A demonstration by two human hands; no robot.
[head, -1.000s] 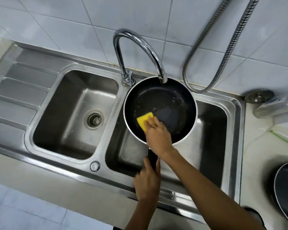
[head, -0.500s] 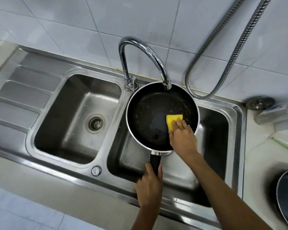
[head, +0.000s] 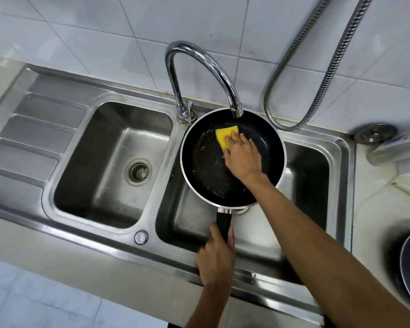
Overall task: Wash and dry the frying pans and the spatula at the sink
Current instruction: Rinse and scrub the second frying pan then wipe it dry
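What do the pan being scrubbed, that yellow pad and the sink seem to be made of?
The frying pan looks like metal: bright bare rim, dark matte inside, probably a non-stick coating. Its handle is matte black, likely plastic. The sponge seems soft foam, yellow and dull. The sink is likely stainless steel: brushed grey with soft reflections.

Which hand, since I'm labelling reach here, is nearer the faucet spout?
Right. The right hand presses the sponge inside the pan just below the spout; the left hand grips the pan handle at the sink's near edge.
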